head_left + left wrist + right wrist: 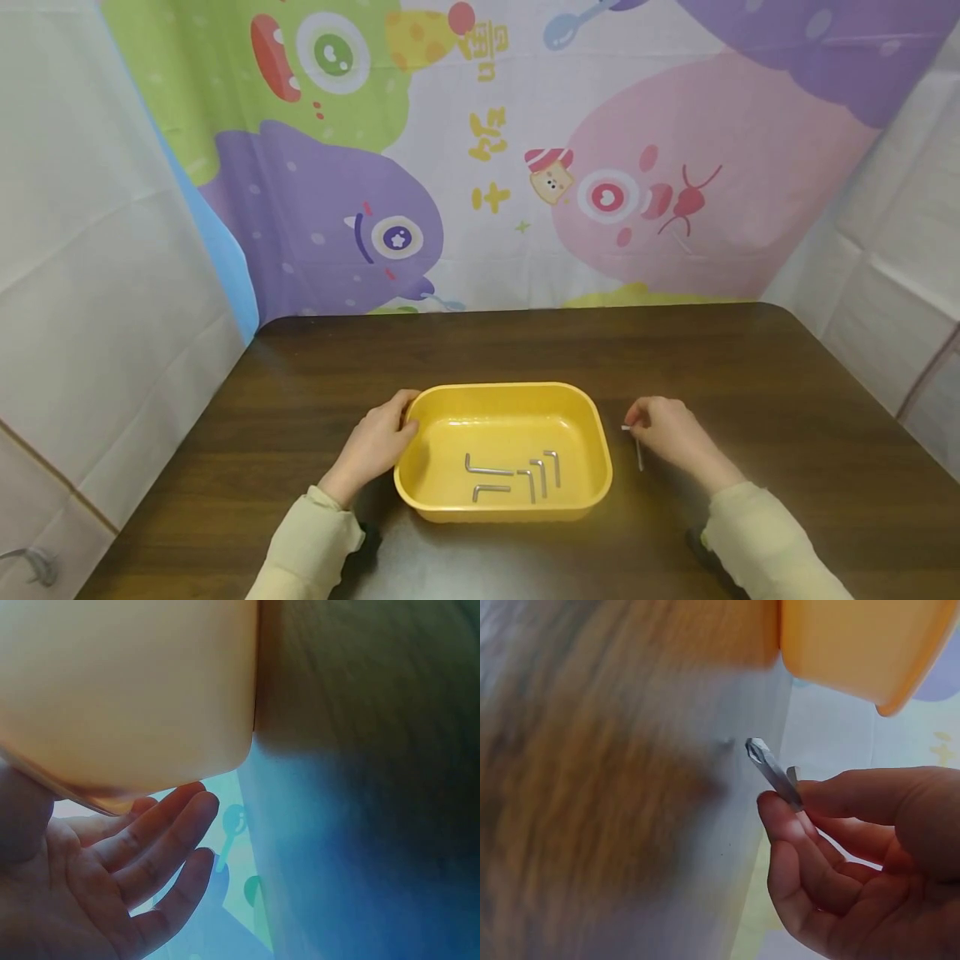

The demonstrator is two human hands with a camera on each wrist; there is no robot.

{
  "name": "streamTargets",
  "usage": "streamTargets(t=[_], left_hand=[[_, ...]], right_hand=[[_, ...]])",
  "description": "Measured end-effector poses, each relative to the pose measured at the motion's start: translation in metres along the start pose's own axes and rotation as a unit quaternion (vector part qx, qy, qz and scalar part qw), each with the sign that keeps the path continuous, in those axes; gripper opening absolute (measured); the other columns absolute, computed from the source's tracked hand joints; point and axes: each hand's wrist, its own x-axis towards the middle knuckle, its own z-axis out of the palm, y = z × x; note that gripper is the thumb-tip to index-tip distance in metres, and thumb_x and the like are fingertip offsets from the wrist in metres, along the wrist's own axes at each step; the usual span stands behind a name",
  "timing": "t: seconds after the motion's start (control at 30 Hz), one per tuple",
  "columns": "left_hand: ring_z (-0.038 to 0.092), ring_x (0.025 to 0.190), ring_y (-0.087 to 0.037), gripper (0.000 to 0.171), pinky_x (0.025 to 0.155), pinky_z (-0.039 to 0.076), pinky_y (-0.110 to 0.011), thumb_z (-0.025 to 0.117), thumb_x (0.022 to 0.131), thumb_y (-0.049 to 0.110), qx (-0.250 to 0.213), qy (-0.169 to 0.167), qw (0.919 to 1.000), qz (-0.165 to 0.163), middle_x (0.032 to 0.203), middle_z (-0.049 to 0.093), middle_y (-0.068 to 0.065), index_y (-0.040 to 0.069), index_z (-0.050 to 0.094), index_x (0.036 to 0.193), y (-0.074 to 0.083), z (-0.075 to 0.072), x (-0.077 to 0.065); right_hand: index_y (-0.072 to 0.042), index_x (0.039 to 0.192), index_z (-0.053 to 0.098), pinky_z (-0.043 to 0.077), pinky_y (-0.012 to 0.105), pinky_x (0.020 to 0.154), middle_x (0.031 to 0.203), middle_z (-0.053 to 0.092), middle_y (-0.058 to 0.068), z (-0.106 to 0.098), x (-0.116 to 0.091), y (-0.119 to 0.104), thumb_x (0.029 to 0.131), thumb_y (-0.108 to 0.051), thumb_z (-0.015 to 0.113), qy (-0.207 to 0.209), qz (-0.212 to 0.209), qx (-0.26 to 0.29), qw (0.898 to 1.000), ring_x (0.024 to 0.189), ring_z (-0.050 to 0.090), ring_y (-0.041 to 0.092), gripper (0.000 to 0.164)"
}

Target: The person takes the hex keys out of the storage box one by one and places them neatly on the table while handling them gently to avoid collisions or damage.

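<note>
Leftmost, the left hand [372, 443] has its grip on the left edge of the yellow tray [433, 477], thumb at the rim. The tray sits on the counter [510, 350], well short of its far edge. Five hex keys [543, 482] lie in its near half. Beyond its right edge, the right hand [671, 429] pinches a sixth key [775, 774].

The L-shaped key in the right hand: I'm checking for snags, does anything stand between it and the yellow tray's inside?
Only the right wall of the yellow tray is in the way, facing the L-shaped key in the right hand; nothing else visible blocks it.
</note>
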Motion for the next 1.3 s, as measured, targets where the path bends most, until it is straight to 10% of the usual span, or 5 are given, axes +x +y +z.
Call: streamTargets(t=[1.3], left_hand=[[0.057,0.079,-0.017,0.037,0.073,0.047,-0.036,0.053,0.087,0.017,-0.008,-0.004,0.9999,-0.007,0.107,0.063,-0.008,0.01,0.051,0.123,-0.002,0.001,0.0]], right_hand=[[-0.007,0.074,0.062,0.044,0.036,0.06,0.072,0.06,0.004,0.004,0.0,-0.013,0.074,-0.007,0.058,-0.036,0.049,-0.06,0.996,0.064,0.052,0.019,0.004]])
